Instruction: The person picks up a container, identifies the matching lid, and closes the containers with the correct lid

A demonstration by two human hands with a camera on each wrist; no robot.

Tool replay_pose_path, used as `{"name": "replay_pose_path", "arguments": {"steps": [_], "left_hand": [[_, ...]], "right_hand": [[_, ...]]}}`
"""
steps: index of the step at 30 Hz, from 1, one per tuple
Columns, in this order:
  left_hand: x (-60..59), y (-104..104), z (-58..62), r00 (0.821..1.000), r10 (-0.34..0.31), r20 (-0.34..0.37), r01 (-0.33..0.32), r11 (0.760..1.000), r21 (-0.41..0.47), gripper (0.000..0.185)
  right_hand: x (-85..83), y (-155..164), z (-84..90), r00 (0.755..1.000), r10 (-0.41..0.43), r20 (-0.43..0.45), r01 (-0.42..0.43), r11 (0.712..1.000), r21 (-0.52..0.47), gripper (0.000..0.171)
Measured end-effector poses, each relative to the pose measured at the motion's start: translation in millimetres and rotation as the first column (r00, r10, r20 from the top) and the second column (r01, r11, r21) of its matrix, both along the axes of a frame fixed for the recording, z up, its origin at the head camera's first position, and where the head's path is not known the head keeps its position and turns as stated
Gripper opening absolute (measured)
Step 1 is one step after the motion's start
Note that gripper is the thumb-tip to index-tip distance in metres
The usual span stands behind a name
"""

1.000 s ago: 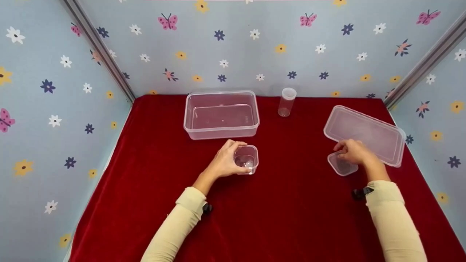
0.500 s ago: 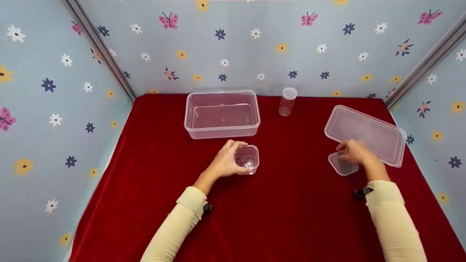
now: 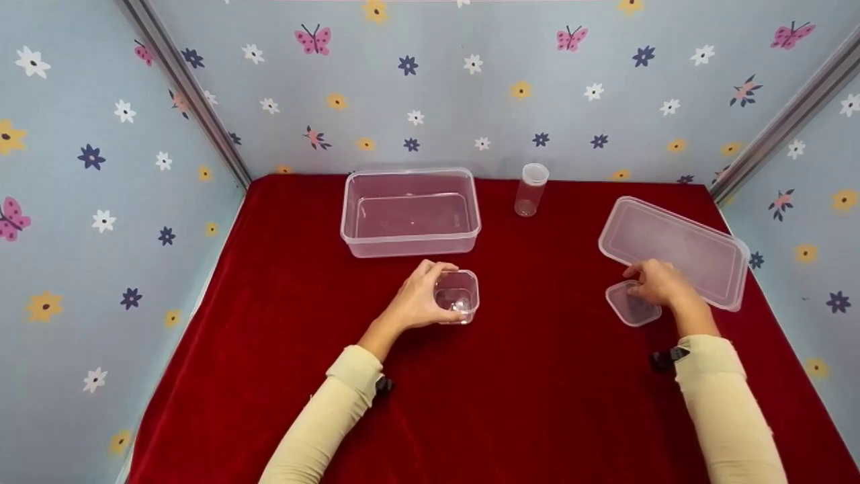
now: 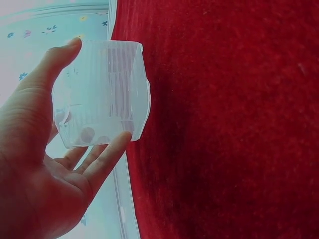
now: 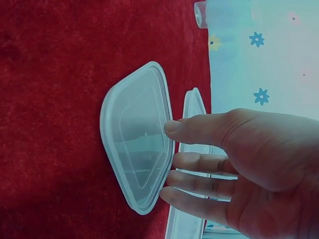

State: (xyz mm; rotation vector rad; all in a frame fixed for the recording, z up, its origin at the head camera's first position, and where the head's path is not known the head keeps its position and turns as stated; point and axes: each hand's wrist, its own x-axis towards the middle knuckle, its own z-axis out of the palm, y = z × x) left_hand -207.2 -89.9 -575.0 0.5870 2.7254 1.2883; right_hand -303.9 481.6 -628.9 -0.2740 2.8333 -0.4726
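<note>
Left hand point(image 3: 415, 300) grips small clear cup point(image 3: 456, 296) mid-bench by its sides; right hand point(image 3: 655, 282), fingers spread, touches small lid point(image 3: 630, 306): both likely light, thin, slippery, flexy; take lid by rim.

Your right hand point(image 5: 249, 164) fills the lower right, fingers nearly straight and slightly spread. Your thumb tip sits against the edge of the small clear lid point(image 5: 134, 149), which lies on the red cloth point(image 5: 55, 99). Just behind it you see the large lid point(image 5: 192, 107) edge-on. Up top, a clear tube point(image 5: 200, 13) pokes in beside the flowered wall point(image 5: 259, 55).
</note>
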Motion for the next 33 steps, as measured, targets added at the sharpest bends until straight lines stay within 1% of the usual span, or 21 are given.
{"name": "replay_pose_path", "arguments": {"steps": [3,6,9,13,14,15,16,17,20,23,28,30,33], "left_hand": [[0.0,-0.5,-0.8,1.000,0.003,0.008,-0.003,1.000,0.004,0.090],[-0.1,-0.3,-1.7,1.000,0.004,0.014,-0.005,1.000,0.008,0.090],[0.4,-0.6,-2.0,1.000,0.010,0.017,-0.010,1.000,0.008,0.090],[1.1,-0.9,-1.6,1.000,0.012,0.015,-0.012,1.000,0.007,0.090],[1.2,-0.9,-1.4,1.000,0.012,0.014,-0.012,1.000,0.009,0.090],[1.3,-0.9,-1.4,1.000,0.011,0.012,-0.011,1.000,0.009,0.090],[1.4,-0.8,-1.4,1.000,0.011,0.011,-0.011,1.000,0.010,0.090],[1.4,-0.7,-1.4,1.000,0.010,0.009,-0.010,1.000,0.012,0.090],[1.5,-0.5,-1.7,1.000,0.008,0.003,-0.008,1.000,0.014,0.090],[1.4,-0.4,-1.8,1.000,0.006,-0.004,-0.005,1.000,0.018,0.090],[1.0,-0.4,-2.4,1.000,0.006,-0.005,-0.006,1.000,0.017,0.090],[0.8,-0.2,-2.8,1.000,0.009,-0.004,-0.009,1.000,0.011,0.090],[0.6,0.0,-3.2,1.000,0.012,-0.002,-0.012,1.000,0.010,0.090]], "right_hand": [[10.7,-14.3,16.5,1.000,-0.010,0.002,0.010,1.000,-0.011,0.036],[20.7,-23.7,32.9,1.000,0.005,-0.004,-0.005,0.999,-0.048,0.033],[25.4,-30.4,39.5,1.000,0.010,-0.018,-0.010,0.999,-0.042,0.028],[33.0,-42.0,53.6,1.000,0.017,0.004,-0.017,0.999,-0.043,0.024],[33.0,-42.5,52.5,1.000,0.014,-0.005,-0.014,0.999,-0.032,0.022],[34.7,-45.2,56.8,1.000,0.011,0.003,-0.011,0.999,-0.030,0.022],[34.8,-45.7,57.7,1.000,0.008,0.011,-0.007,0.999,-0.036,0.022],[34.0,-44.8,55.1,1.000,-0.006,0.002,0.006,1.000,-0.018,0.021],[28.3,-36.7,43.2,1.000,-0.021,-0.021,0.021,1.000,0.007,0.020],[25.1,-32.0,35.4,0.998,-0.046,-0.033,0.047,0.999,0.019,0.021],[25.8,-31.5,36.2,0.999,-0.006,-0.032,0.006,1.000,-0.013,0.022],[26.9,-32.8,37.3,0.999,-0.001,-0.042,0.001,1.000,-0.008,0.021],[29.8,-37.5,43.4,0.999,-0.003,-0.050,0.004,1.000,0.008,0.019]]}}
